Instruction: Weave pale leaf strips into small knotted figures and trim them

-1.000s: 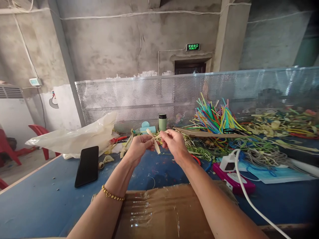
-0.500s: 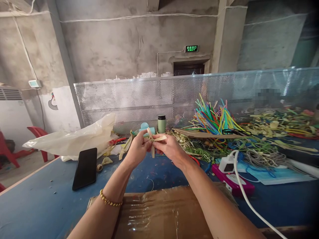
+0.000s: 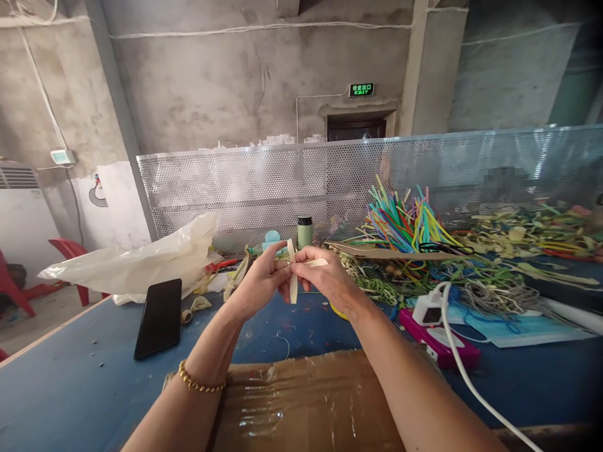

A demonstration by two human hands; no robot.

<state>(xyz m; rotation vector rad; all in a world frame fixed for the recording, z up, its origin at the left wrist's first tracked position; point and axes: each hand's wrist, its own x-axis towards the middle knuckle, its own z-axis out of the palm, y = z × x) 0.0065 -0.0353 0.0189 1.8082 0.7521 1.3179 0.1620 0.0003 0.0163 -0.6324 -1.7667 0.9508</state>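
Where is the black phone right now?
In the head view, the black phone lies flat on the blue table, left of the left hand, beside the white plastic bag.

Glossy tape on the matt cardboard box (image 3: 311,408); perforated metal screen (image 3: 330,182) gleams; phone (image 3: 159,317) glossy black.

Black phone (image 3: 158,318), white plastic bag (image 3: 136,262), green flask (image 3: 304,231), cardboard box (image 3: 311,408) on blue table (image 3: 70,376).

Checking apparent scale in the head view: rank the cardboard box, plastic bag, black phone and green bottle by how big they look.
1. cardboard box (nearest, so inflated)
2. plastic bag
3. black phone
4. green bottle
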